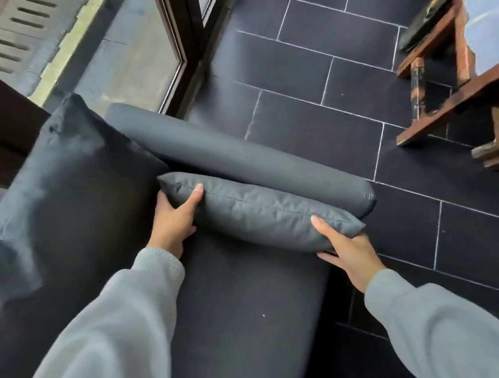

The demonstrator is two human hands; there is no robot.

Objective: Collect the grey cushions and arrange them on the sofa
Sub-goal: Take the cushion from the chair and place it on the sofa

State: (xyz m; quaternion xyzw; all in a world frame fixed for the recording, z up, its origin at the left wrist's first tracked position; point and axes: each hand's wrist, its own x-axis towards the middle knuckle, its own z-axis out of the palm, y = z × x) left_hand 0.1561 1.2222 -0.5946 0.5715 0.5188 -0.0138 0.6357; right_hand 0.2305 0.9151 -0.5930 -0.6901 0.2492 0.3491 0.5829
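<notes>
A grey cushion (257,210) stands on its edge on the dark grey sofa seat (241,309), leaning against the padded armrest (238,155). My left hand (172,222) grips its far corner, thumb on top. My right hand (348,252) holds the near corner, thumb on the top seam and fingers underneath. A larger grey back cushion (62,186) leans against the sofa back to the left of the held cushion.
Dark floor tiles (355,88) stretch to the right of the sofa. A wooden table with a glossy top (466,68) stands at the right. A glass door with a dark frame (179,40) rises behind the armrest.
</notes>
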